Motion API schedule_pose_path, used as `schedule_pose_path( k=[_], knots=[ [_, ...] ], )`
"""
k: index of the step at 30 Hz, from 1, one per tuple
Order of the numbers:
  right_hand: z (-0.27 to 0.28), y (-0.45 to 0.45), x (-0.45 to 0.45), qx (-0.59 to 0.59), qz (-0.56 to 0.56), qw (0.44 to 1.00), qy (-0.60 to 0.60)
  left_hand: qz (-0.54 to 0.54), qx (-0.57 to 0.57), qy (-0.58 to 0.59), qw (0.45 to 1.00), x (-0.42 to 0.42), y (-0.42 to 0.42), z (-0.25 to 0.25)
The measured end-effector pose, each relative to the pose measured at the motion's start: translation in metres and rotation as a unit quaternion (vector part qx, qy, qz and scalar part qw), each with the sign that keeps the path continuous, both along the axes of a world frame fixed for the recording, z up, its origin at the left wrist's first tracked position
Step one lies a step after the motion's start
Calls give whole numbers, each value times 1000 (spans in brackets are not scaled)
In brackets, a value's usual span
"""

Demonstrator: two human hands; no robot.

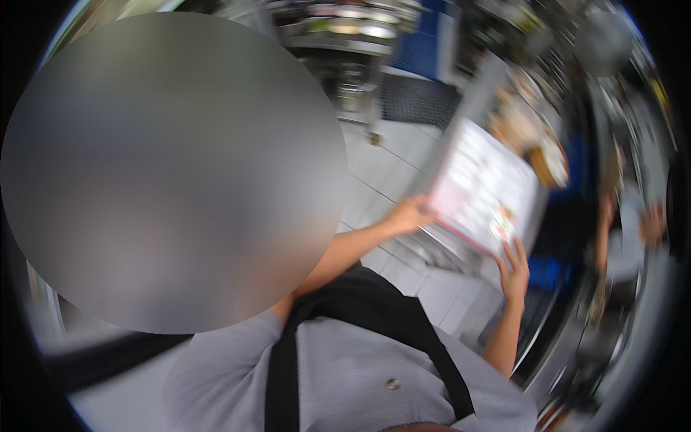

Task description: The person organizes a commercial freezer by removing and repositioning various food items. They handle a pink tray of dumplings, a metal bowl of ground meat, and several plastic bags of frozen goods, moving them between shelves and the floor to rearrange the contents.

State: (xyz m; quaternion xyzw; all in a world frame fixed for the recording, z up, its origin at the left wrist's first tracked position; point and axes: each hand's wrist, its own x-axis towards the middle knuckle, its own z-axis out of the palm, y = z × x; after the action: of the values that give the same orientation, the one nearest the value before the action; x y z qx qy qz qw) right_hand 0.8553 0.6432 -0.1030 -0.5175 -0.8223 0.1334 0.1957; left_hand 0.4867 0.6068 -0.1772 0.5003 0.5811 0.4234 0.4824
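Note:
A flat, square white box (480,186) with pinkish-red edges and a small coloured print lies before me, over a steel worktop (480,89); it looks like a pizza box. My left hand (413,215) grips its near left corner, the thumb side against the edge. At the near right corner, my right hand (513,270) touches the box with its fingers extended and spread. Motion blur hides whether the right hand grips it. Whether the box rests on the worktop or is raised above it cannot be told. Its underside is hidden.
Blurred food-like items (518,124) sit beyond the box. A steel trolley or shelf unit (351,46) bears several containers. A black mat (418,100) lies on white floor tiles (386,156). Another person's hand (653,224) shows at right. A large blurred oval covers the left.

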Motion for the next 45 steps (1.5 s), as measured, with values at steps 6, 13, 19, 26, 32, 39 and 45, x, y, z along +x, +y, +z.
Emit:
schedule_pose_path(
  k=[6,13,19,26,32,39,45],
  knots=[
    [20,20,-77,207,41,976,51,-88,-19,86,992,-99,-99,-13],
    [1,-16,-368,54,329,919,211,245,-264,211,909,-238,-364,-128],
    [-68,-157,-551,-171,587,782,121,432,-350,114,823,-282,-497,-153],
    [-322,-280,-704,-116,785,607,48,675,-190,331,631,-344,-533,-280],
    [-453,-357,-808,25,791,568,224,718,23,457,524,-384,-544,-399],
    [-517,-393,-836,201,663,624,361,728,206,455,470,-385,-558,-422],
    [-520,-400,-830,226,638,661,324,696,159,606,351,-457,-563,-314]
  ],
)
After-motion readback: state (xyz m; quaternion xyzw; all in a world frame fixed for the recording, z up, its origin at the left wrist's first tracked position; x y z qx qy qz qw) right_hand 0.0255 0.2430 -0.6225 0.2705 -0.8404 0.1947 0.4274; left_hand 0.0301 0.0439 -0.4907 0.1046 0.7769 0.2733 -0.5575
